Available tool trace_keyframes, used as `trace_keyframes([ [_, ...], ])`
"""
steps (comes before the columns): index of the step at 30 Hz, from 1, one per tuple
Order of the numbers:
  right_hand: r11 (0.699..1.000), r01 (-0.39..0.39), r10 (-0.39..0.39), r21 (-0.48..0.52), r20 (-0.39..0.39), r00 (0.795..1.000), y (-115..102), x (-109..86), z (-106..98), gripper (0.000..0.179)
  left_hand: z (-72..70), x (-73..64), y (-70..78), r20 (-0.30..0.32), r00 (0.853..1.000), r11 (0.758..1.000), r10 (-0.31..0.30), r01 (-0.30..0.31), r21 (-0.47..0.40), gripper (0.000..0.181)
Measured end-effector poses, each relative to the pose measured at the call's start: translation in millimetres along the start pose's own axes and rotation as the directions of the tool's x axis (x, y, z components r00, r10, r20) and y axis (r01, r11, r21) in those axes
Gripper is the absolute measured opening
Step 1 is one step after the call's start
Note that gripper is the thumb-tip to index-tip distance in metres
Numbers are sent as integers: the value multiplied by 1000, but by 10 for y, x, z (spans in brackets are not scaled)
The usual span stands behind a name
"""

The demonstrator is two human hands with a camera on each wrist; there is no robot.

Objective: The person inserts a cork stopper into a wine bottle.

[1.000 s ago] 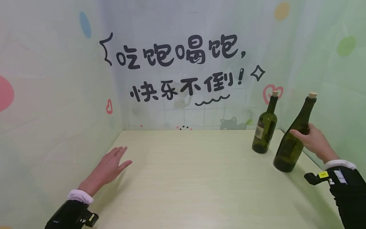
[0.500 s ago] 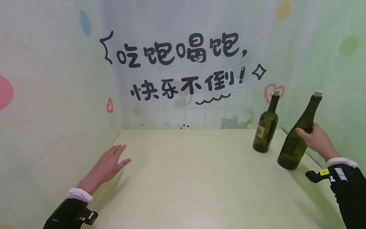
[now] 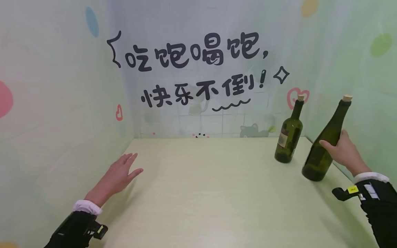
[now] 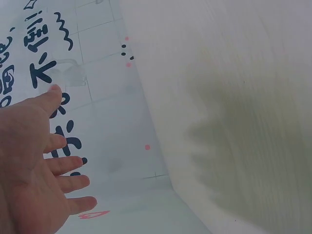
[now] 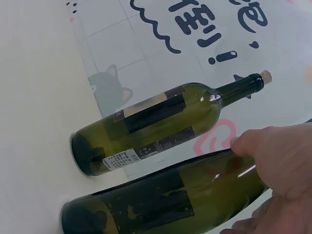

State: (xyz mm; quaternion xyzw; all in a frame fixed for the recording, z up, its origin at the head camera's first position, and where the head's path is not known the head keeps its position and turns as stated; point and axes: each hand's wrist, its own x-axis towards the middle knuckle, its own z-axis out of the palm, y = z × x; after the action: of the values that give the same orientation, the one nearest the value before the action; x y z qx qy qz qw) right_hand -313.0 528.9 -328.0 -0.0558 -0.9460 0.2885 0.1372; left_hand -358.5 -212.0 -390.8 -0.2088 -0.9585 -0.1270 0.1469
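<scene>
A large dark green bottle with a cork is gripped at its shoulder by my right hand, thumb on the near side. It leans to the right in the head view, its base low over the table's right side. Just left of it stands a slimmer corked wine bottle with a pale label; the right wrist view shows this wine bottle next to the held one. Over the table's left side, my left hand is held out with fingers extended and thumb apart, holding nothing. Its palm side faces the left wrist camera.
A pale wooden table spreads between the hands. Printed cloth walls enclose it at the back, left and right. The right wall is close behind the held bottle.
My right hand has carried the large green bottle slightly to the right, away from the slimmer one, mostly in the first half second. The left hand keeps its pose.
</scene>
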Motion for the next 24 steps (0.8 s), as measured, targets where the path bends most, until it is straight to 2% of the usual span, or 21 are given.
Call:
trace_keyframes([
  [5, 999, -15, 15, -47, -3, 1000, -106, -84, 1, 108, -13, 5, 40, -3, 1000, 1000, 2, -2, -3, 77],
  [11, 998, -26, 25, -60, -10, 1000, -300, -291, 10, 109, -24, 28, 79, 1, 1000, 1000, 22, -22, 6, 78],
  [14, 996, -3, 4, -85, 11, 1000, -407, -367, 36, 109, -26, 20, 109, 13, 1000, 1000, 21, -22, 14, 81],
  [21, 972, 60, -54, -228, 34, 998, -649, -417, 73, 109, -127, 127, 271, 15, 998, 998, 64, -64, 2, 82],
  [24, 972, 114, -108, -204, 44, 993, -721, -443, 111, 106, -149, 162, 350, 22, 996, 997, 83, -83, 1, 83],
])
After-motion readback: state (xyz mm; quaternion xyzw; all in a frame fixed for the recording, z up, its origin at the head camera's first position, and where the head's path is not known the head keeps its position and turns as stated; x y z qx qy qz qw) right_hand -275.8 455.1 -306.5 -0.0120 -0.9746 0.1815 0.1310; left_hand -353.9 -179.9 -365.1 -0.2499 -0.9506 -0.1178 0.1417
